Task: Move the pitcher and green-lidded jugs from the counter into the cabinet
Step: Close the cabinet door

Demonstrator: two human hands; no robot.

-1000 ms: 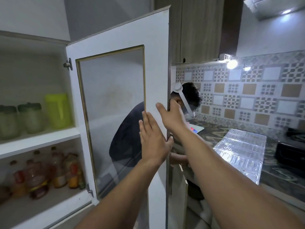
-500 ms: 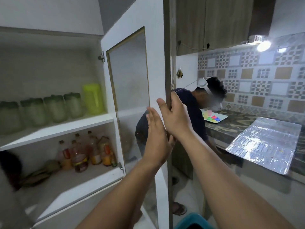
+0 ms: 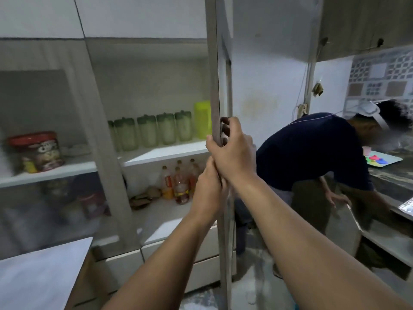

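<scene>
Nearest the lens, two bare forearms are seen rising from the lower edge toward mid-frame. The right hand [image 3: 232, 151] is closed around the free edge of the cabinet door [image 3: 215, 86], fingers curled over its far side, thumb on the near side. The left hand [image 3: 206, 186] is laid just below it, fingers together and pressed flat against the same edge; no object is pinched by either.

Behind the door, centre frame, the middle shelf [image 3: 165, 153] is noted. A row of green-lidded jugs [image 3: 147, 130] is stood upright there, side by side, with the yellow-green pitcher [image 3: 202, 121] at the right end of the row, partly cut off by the door edge. Bottles [image 3: 178, 184] are kept on the shelf below. At far right a second person [image 3: 312, 157] is bent over the counter [image 3: 393, 173].

Handling, judged: the jugs and pitcher look like thin, rigid plastic, probably light, though contents cannot be made out through the blur. The smooth walls may be slippery; a wrap around the body below the lid would be preferred, or the pitcher's handle, which is not visible here.

Against the frame half a second earlier: the door, then seen partly face-on, is now viewed edge-on; the left palm, then open, is now tucked under the right; more of the cabinet's left side is exposed.
</scene>
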